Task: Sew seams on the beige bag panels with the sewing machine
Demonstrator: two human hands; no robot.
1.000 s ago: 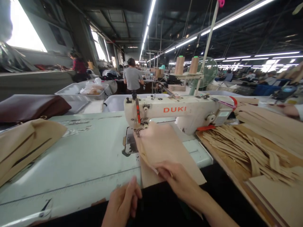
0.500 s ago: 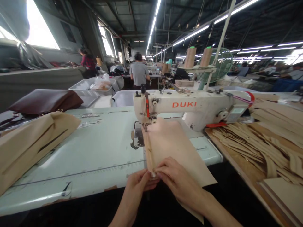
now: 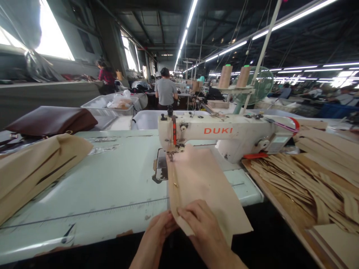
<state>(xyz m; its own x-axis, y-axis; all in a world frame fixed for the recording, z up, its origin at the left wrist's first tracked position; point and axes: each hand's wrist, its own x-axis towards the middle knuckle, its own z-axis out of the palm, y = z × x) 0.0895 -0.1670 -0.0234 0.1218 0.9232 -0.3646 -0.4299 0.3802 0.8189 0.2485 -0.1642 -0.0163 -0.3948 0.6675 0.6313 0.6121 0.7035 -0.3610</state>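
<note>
A beige panel (image 3: pixel 209 183) lies on the sewing machine bed, its far left corner under the presser foot (image 3: pixel 170 157). Along the panel's left edge runs a narrow beige zipper (image 3: pixel 174 192) with a small metal pull. My right hand (image 3: pixel 203 228) pinches the near end of the panel and zipper edge between thumb and fingers, folding the panel's corner up. Close against the same edge from the left, my left hand (image 3: pixel 159 231) has its fingers closed on it; the fingertips are partly hidden. The white sewing machine (image 3: pixel 218 129) stands just beyond.
A folded beige piece (image 3: pixel 42 172) and a brown leather bag (image 3: pixel 52 120) lie on the left of the table. At right, a board (image 3: pixel 283 190) bears many beige zipper strips (image 3: pixel 305 183). Thread cones (image 3: pixel 225 76) stand behind the machine. A person in grey (image 3: pixel 166 91) is farther back.
Both hands have come slightly nearer to me along the panel's edge. The light zipper end that showed between my fingers is now covered, and the near corner is folded up under my right hand.
</note>
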